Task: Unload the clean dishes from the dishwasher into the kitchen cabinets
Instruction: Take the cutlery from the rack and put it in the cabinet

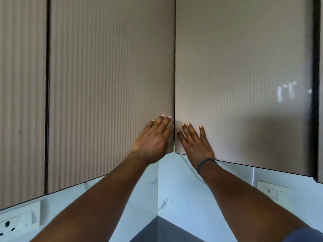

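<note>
Corner wall cabinets, frame centre, doors closed. Left hand & right hand flat, fingers straight, holding nothing, pressing door edges. No dishes visible. Push evenly nr seam.

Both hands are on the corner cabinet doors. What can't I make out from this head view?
- Cabinet contents: hidden behind the left door and right door.
- Dishwasher and dishes: out of frame.
- Left hand thumb and palm: hidden by the hand's back and the door's edge.
- Right hand palm: hidden by its back.
- Left socket: cut off by the frame edge.
- Right switch plate: markings too blurred.
</note>
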